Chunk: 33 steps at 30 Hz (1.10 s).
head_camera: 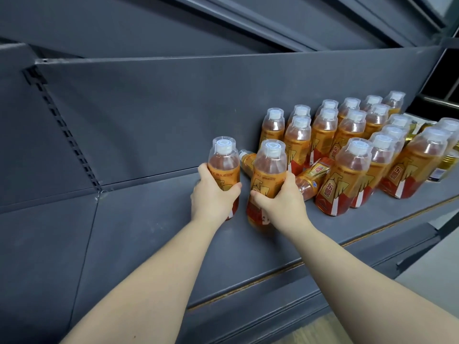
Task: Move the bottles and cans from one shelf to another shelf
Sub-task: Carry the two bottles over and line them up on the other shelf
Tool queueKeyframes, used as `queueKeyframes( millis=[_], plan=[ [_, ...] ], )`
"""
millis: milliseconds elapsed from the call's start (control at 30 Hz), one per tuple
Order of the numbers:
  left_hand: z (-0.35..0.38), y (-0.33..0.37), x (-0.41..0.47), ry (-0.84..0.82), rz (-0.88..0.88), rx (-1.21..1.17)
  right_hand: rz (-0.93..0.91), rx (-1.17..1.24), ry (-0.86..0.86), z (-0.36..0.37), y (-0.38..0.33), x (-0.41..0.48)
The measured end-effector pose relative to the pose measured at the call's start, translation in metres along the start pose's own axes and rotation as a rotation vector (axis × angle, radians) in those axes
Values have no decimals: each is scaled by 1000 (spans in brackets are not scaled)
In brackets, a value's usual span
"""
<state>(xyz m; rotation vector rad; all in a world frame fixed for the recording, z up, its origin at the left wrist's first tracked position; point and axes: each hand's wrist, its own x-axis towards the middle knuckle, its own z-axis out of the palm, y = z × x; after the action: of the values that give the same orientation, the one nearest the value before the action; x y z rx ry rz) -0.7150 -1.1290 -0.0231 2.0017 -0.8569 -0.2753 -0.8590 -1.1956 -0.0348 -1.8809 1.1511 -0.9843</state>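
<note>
head view is showing the fingers [204, 171] of the left hand [213, 197] curling round the waist of one orange drink bottle [223, 162], thumb in front. the right hand [283, 199] is wrapping a second orange bottle [267, 167] the same way. both are standing upright, at or just above the shelf [149, 232], left of the group.

trouble is sitting close. a toppled bottle [311, 178] is lying just beside the right hand, and a fallen bottle [247, 160] is lying behind the held pair. the standing rows [347, 135] are crowding near, so a sideways swing is risking more tipping, or one rolling toward the front lip. gold cans [449, 160] are waiting far right.

a dark grey back panel [173, 115] and an upper shelf [248, 16] are enclosing everything.
</note>
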Motion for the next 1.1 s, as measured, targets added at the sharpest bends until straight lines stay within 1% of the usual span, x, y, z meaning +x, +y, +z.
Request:
queueKeyframes(
  millis=[133, 267, 600, 833, 967, 1100],
  plan=[
    [-15, 5, -35, 58, -10, 7, -35, 28, -51, -6, -5, -19],
    [-30, 6, -80, 122, -60, 31, -73, 43, -142, -16, -10, -48],
    [-63, -4, -189, 217, -154, 51, -128, 101, -331, -32, -20, -130],
    [-92, -20, -233, 278, -171, 73, -143, 126, -445, -21, -28, -176],
    [-122, -36, -259, 316, -161, 93, -157, 139, -504, -9, -42, -207],
    [-154, -61, -286, 327, -201, 68, -170, 146, -537, 8, -61, -242]
  ],
)
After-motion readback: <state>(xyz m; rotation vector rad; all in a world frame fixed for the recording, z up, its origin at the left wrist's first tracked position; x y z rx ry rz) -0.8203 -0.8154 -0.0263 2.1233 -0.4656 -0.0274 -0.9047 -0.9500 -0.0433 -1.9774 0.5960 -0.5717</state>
